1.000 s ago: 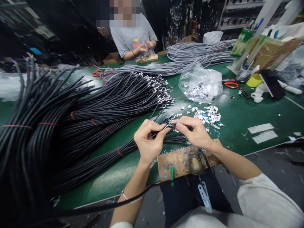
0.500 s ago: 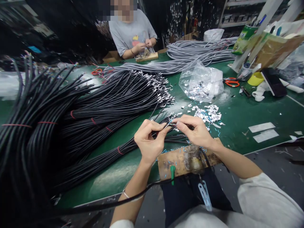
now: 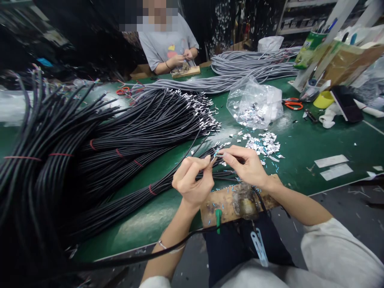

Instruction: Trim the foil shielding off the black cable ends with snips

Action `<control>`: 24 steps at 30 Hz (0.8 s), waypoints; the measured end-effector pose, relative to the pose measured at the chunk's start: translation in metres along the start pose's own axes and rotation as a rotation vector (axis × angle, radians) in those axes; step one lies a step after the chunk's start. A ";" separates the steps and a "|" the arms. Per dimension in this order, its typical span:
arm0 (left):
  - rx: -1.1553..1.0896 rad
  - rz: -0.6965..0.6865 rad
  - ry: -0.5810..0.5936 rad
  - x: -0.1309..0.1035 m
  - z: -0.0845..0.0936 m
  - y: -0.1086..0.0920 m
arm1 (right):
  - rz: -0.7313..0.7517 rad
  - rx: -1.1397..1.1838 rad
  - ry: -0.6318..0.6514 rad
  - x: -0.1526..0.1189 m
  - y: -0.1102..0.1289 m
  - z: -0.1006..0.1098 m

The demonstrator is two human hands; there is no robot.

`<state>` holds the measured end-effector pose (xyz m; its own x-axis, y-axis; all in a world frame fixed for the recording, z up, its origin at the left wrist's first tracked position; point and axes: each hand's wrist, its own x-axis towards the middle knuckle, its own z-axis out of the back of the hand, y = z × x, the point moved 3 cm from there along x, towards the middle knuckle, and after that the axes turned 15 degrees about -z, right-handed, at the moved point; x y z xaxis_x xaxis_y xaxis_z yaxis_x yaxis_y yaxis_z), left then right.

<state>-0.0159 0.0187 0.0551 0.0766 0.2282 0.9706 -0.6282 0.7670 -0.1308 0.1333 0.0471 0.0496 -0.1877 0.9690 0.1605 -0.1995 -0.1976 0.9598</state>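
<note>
My left hand (image 3: 193, 182) is closed, thumb and forefinger pinching thin wires (image 3: 216, 154) at a cable's end. My right hand (image 3: 248, 167) is closed too, pinching the same wires from the other side, so the fingertips almost meet. A bit of light blue shows between them; the finer strands are too small to make out. Below the hands lies a stained wooden board (image 3: 211, 202) with a green clip (image 3: 218, 216) at its front edge. A black cable (image 3: 192, 235) crosses over my left forearm towards the board. Behind my left hand is a tied bundle of black cables (image 3: 135, 204).
Larger black cable bundles (image 3: 144, 132) fill the left. Foil scraps (image 3: 265, 143) and a clear plastic bag (image 3: 253, 102) lie ahead, with orange-handled cutters (image 3: 292, 104) to the right. Grey cables (image 3: 252, 66) lie farther back. A person (image 3: 168, 44) sits opposite, hands over a small board.
My left hand has shifted slightly right, and its fingers have turned a little around the wires. My right hand stays nearly in place, still pinching.
</note>
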 end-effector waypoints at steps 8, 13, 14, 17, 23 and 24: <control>-0.033 0.306 0.237 -0.001 0.000 0.004 | 0.094 -0.158 -0.145 -0.005 0.004 0.001; -0.427 0.710 0.341 -0.008 -0.006 0.015 | 0.140 -0.189 -0.135 -0.006 0.005 0.002; -0.494 0.770 0.346 -0.010 -0.007 0.017 | 0.139 -0.195 -0.129 -0.005 0.005 0.002; -0.578 0.862 0.333 -0.011 -0.011 0.018 | 0.121 -0.223 -0.125 -0.003 0.004 0.003; -0.444 0.774 0.192 -0.006 -0.009 0.015 | 0.125 -0.240 -0.258 -0.001 0.004 0.010; -0.423 0.738 0.167 -0.006 -0.009 0.014 | 0.135 -0.220 -0.266 -0.002 0.004 0.011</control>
<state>-0.0186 0.0336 0.0461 -0.1035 0.8153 0.5697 -0.2238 0.5390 -0.8120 0.1429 0.0462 0.0561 0.0244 0.9310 0.3642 -0.3979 -0.3252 0.8579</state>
